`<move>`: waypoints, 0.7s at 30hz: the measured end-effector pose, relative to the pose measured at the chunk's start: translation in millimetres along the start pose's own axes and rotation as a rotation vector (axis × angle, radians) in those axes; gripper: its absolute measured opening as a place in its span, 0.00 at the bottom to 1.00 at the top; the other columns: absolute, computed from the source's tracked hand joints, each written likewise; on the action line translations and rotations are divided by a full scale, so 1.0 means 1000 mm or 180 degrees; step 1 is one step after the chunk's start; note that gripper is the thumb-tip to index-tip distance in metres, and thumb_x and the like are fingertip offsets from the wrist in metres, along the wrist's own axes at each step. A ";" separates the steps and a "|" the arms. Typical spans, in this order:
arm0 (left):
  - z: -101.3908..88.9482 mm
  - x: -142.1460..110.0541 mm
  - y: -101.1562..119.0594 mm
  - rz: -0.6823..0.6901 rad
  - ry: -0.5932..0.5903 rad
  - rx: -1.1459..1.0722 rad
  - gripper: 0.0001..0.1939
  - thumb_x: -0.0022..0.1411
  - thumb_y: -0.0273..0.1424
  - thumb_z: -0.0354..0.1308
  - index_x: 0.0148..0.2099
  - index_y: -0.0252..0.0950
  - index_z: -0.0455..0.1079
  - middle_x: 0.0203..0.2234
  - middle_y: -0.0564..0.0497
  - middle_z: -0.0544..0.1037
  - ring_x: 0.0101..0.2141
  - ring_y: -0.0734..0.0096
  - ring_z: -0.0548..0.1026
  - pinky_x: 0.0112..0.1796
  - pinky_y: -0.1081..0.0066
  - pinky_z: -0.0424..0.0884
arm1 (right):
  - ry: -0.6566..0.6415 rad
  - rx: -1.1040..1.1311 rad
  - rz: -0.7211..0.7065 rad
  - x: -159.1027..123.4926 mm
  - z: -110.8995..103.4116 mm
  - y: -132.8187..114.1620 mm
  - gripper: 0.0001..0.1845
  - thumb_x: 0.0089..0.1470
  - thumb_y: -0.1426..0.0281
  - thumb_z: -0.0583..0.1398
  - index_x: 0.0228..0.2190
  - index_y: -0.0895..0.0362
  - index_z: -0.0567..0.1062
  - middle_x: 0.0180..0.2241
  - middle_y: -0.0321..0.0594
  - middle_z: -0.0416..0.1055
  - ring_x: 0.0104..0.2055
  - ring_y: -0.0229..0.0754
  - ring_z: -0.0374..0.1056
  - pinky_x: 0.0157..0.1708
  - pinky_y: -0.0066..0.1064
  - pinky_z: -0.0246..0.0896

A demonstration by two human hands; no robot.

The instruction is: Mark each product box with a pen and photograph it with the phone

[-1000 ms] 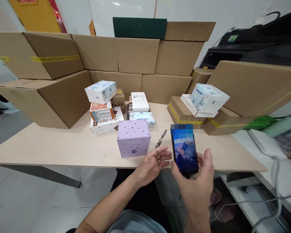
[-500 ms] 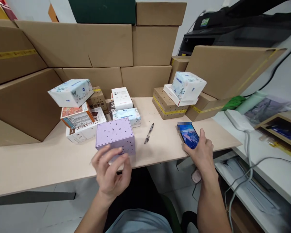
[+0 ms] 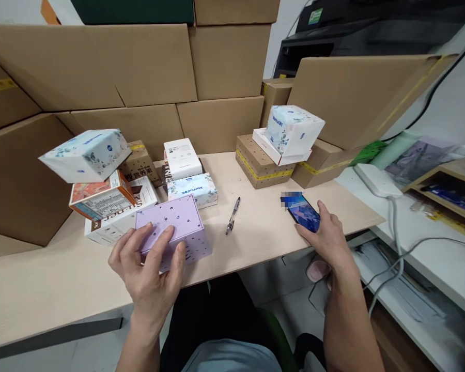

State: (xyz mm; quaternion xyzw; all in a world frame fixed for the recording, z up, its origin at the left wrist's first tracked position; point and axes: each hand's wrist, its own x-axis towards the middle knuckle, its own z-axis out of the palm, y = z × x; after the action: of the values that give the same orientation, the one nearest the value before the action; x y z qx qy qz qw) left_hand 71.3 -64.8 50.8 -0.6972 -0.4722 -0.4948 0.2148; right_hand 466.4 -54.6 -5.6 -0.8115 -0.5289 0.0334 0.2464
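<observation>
A purple box (image 3: 174, 219) with small dark dots stands near the table's front edge. My left hand (image 3: 151, 266) is over its near side, fingers spread and fingertips at the top face; whether they press on it I cannot tell. On the right, my right hand (image 3: 327, 235) has thumb and fingers around the near end of a smartphone (image 3: 305, 213), which lies low at the tabletop with its screen lit and facing up. Between the hands a pen (image 3: 233, 216) lies on the table.
Left of centre, a tissue pack (image 3: 91, 155) tops a stack with an orange box (image 3: 101, 195). A white box (image 3: 183, 157) and another tissue pack (image 3: 194, 189) stand behind the purple box. Farther right, a brown carton (image 3: 261, 165) stands beside more boxes. Large cardboard panels (image 3: 225, 124) wall the back.
My left hand has moved left, away from the phone, to the purple box. My right hand has lowered the phone to the tabletop on the right. The view has shifted.
</observation>
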 end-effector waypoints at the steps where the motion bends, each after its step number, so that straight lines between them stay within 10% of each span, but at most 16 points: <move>1: -0.001 0.000 -0.001 0.0022 -0.0008 0.0000 0.27 0.55 0.27 0.70 0.57 0.44 0.74 0.54 0.39 0.71 0.58 0.41 0.67 0.54 0.43 0.66 | -0.0001 -0.0002 -0.0006 0.000 0.001 0.001 0.51 0.53 0.52 0.60 0.69 0.65 0.52 0.52 0.60 0.66 0.55 0.63 0.62 0.54 0.53 0.60; 10: -0.006 0.001 -0.020 -0.0565 -0.0007 -0.1046 0.40 0.54 0.31 0.72 0.66 0.58 0.64 0.66 0.51 0.63 0.63 0.42 0.65 0.60 0.40 0.65 | 0.0191 -0.0183 -0.0140 -0.003 0.008 -0.007 0.46 0.57 0.53 0.59 0.65 0.71 0.58 0.55 0.67 0.68 0.58 0.65 0.60 0.56 0.57 0.57; 15: -0.018 0.005 -0.063 -0.2043 -0.1282 -0.1455 0.52 0.48 0.55 0.70 0.71 0.62 0.51 0.65 0.55 0.67 0.64 0.36 0.63 0.59 0.34 0.63 | 0.1124 0.0732 -0.0760 -0.039 0.014 -0.054 0.29 0.61 0.55 0.59 0.55 0.62 0.72 0.51 0.56 0.74 0.55 0.55 0.67 0.55 0.52 0.64; 21: -0.021 0.003 -0.088 -0.2890 -0.2962 -0.1326 0.55 0.34 0.55 0.74 0.64 0.45 0.66 0.48 0.42 0.81 0.51 0.34 0.77 0.49 0.36 0.75 | -0.0100 0.2263 -0.1807 -0.082 0.035 -0.138 0.08 0.64 0.69 0.58 0.40 0.56 0.78 0.31 0.37 0.77 0.32 0.36 0.73 0.33 0.28 0.71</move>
State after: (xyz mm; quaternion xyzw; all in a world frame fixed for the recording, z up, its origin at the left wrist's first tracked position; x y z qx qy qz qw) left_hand -15.3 -38.6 47.3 -0.5969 -0.6560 -0.2652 -0.3782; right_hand 303.6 -69.5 6.9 -0.4988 -0.6898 0.1563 0.5010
